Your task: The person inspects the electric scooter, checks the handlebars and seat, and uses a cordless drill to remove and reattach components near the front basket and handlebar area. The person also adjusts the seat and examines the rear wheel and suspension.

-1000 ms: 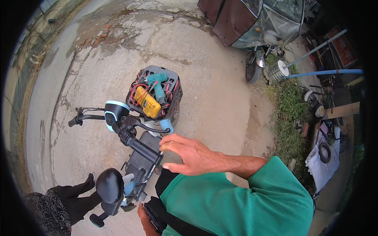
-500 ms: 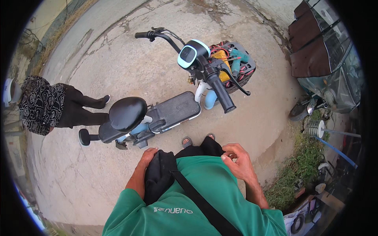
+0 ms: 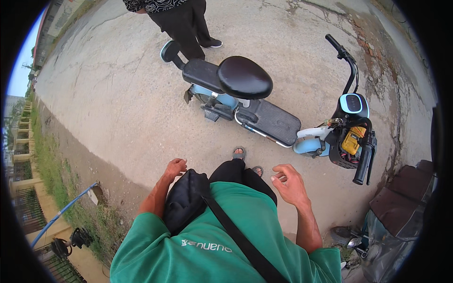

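My left hand (image 3: 176, 168) hangs loosely beside a black shoulder bag (image 3: 186, 200), its fingers a little bent with nothing seen in them. On the other side, my right hand (image 3: 289, 185) is in the air with thumb and fingers apart and loosely curved, holding nothing. Past my sandalled feet stands a light-blue and black electric scooter (image 3: 269, 122), out of reach of both hands. Its round black seat (image 3: 245, 78) is at the middle, and its handlebar (image 3: 363, 153) is at the right. A yellow device (image 3: 354, 140) lies in the front basket (image 3: 343, 159).
A person in dark trousers (image 3: 181, 28) stands behind the scooter's rear. At the lower right is a vehicle with a brown cover (image 3: 401, 203). A blue pole (image 3: 63, 212) slants over grass at the left, near a fence (image 3: 30, 203). The concrete ground (image 3: 118, 94) is cracked.
My view has turned left, so the scooter and the covered vehicle now appear farther right. My right hand has come away from my trousers, and my left hand sits slightly higher.
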Demonstrator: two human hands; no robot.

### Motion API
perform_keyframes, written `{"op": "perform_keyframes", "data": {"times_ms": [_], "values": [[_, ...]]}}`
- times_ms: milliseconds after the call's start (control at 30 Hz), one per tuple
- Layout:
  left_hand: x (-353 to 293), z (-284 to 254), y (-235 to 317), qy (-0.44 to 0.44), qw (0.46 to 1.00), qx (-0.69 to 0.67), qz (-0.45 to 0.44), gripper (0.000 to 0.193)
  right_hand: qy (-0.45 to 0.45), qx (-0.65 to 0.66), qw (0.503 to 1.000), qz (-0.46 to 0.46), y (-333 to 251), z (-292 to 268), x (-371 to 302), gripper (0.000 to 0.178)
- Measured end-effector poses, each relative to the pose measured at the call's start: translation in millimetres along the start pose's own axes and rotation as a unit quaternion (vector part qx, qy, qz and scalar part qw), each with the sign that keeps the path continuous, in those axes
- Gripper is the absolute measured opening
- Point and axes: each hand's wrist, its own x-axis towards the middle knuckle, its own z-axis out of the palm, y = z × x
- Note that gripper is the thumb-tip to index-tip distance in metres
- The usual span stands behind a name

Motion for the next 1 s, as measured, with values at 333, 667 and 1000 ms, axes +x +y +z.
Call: {"op": "perform_keyframes", "data": {"times_ms": [333,667,1000], "values": [[-37,-11,53,-0.254,0.938,0.171,0.160,0.050,-0.171,-0.062,0.983,-0.037,-60,110,79,0.033],[28,-213,-51,-0.119,0.959,0.231,0.111,0.053,-0.121,-0.056,0.989,0.066,-119,312,171,0.034],[76,-312,-46,-0.155,0.959,0.223,0.084,0.052,-0.147,-0.050,0.974,0.165,-186,403,205,0.033]]}}
